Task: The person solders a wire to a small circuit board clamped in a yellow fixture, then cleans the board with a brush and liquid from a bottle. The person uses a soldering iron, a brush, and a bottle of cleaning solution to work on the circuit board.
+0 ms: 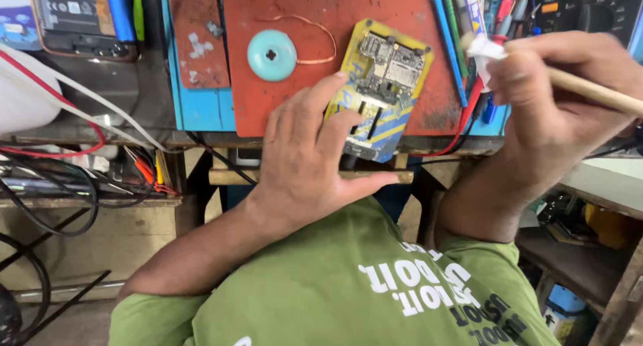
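On red mat [301, 98] | left hand [305, 162] spread on circuit board [385, 85] | right hand [556, 98] pinching wooden stick [596, 91]

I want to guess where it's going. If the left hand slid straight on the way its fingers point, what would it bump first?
The left hand already rests on the yellow board holder. Going straight on, its fingers would probably meet the circuit board clamped in it, though depth is hard to judge.

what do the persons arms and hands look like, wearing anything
Both arms are bare from the short sleeves down: no gloves, watch, rings or wristbands show on the left hand or the right hand. The person wears a green T-shirt with white printed lettering across the front.
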